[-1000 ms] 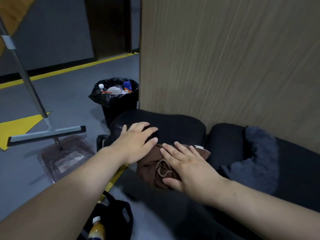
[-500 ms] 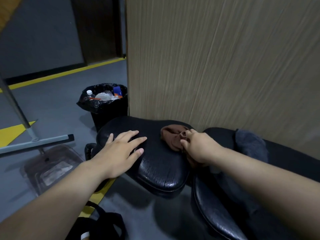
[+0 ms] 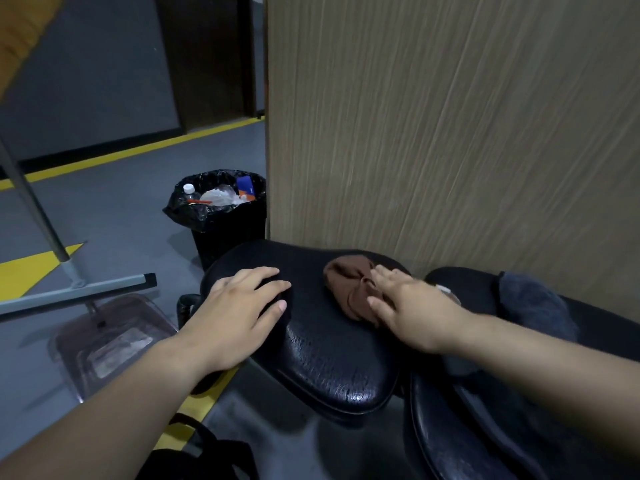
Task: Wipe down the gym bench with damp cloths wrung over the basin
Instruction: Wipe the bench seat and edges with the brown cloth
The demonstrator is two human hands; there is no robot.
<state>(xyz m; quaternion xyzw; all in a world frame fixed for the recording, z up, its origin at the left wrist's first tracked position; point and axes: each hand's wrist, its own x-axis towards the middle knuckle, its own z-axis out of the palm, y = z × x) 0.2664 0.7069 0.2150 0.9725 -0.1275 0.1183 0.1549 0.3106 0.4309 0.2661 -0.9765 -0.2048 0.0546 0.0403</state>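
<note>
A gym: padded bench (image 3: 332, 344), yellow-striped floor (image 3: 114, 216).

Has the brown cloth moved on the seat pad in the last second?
Yes. The brown cloth under the right hand has moved from the seat pad's near edge toward the wooden panel.

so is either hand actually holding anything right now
Nothing gripped: the right hand presses flat on the brown cloth, the left hand rests flat on the bench pad.

A single wide-angle head camera looks forward and steeply down from close above the black padded leather bench seat (image 3: 332, 344), both forearms entering from the bottom edge. A tan wood-grain panel (image 3: 450, 133) fills the upper right; grey floor (image 3: 114, 216) lies left.
</note>
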